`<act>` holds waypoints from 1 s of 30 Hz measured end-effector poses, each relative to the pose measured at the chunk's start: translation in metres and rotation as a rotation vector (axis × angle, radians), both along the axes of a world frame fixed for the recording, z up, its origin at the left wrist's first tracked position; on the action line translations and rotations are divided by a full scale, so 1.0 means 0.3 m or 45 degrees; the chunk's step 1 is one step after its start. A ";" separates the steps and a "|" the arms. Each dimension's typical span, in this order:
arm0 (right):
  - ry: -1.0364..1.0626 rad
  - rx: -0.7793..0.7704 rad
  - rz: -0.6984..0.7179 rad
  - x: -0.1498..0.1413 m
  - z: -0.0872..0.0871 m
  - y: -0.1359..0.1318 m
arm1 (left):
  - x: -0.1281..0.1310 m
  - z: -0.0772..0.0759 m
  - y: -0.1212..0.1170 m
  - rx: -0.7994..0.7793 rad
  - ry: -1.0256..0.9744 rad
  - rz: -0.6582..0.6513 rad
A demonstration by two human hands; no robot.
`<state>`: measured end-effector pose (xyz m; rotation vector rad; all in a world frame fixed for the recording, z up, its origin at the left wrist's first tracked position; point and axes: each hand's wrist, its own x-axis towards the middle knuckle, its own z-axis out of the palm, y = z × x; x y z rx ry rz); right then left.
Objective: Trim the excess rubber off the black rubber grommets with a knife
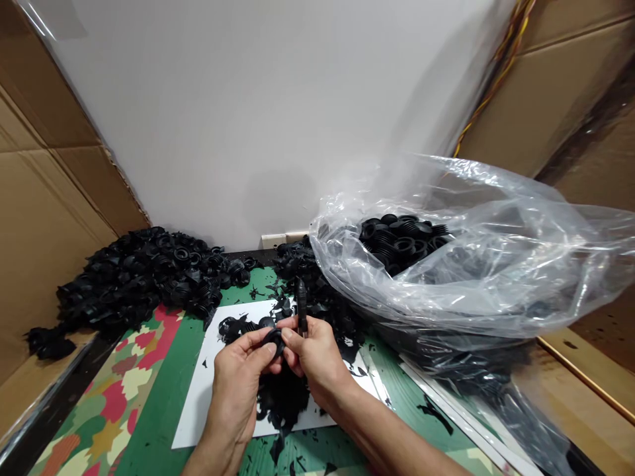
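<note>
My left hand [237, 377] pinches a round black rubber part [274, 341] with a raised rim between thumb and fingers. My right hand [312, 350] is closed too. Its thumb and fingertips touch the right side of the same part, while a black pen-like tool [301, 305] stands upright in its grip; the tool's lower end is hidden. Both hands are over a white sheet [198, 403] strewn with black scraps [282, 400]. More black parts lie on the sheet just behind my fingers, partly covered by them.
A large heap of black rubber pieces [149, 277] lies at the left, against cardboard [49, 178]. At the right, a transparent plastic bag [496, 291] holds many ribbed black parts [401, 241]. Scraps litter the green tabletop [163, 396]. A white wall [248, 119] rises behind.
</note>
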<state>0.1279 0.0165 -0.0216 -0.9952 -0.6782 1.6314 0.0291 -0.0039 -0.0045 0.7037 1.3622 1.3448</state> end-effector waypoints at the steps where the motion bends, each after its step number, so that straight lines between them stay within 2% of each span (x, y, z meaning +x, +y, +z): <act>1: 0.004 0.004 0.003 0.000 -0.001 0.001 | -0.003 0.002 0.000 -0.005 0.010 0.018; 11: 0.000 0.117 -0.045 -0.023 -0.001 -0.017 | 0.027 -0.022 0.011 0.086 0.000 0.162; 18: -0.017 0.121 -0.060 0.002 -0.008 0.005 | -0.037 0.000 -0.006 -0.027 -0.163 -0.079; 22: -0.039 0.109 -0.035 0.000 -0.002 0.001 | -0.082 -0.008 -0.014 -0.025 -0.177 -0.203; 30: -0.084 0.118 0.033 0.000 0.002 0.002 | -0.092 -0.021 0.002 0.000 -0.180 -0.167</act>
